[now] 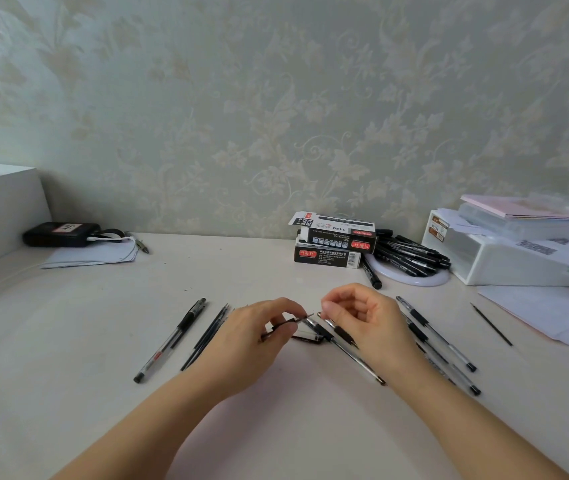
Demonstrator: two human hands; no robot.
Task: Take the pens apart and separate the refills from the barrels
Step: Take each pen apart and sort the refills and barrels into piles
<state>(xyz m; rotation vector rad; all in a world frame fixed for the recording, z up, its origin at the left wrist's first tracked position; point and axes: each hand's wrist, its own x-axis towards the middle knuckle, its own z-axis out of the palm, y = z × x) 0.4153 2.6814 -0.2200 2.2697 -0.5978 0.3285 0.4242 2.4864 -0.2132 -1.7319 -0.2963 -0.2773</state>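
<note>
My left hand pinches a thin dark refill between thumb and fingers at the middle of the table. My right hand holds a clear pen barrel with a black grip, its open end near the refill's tip. Left of my hands lie a whole pen and a small bundle of loose refills. Several clear pens lie to the right, partly under my right wrist. A single refill lies further right.
Two stacked pen boxes stand at the back, with a heap of black pens on a white ring beside them. A white storage box and papers fill the right. A black pouch on paper sits back left.
</note>
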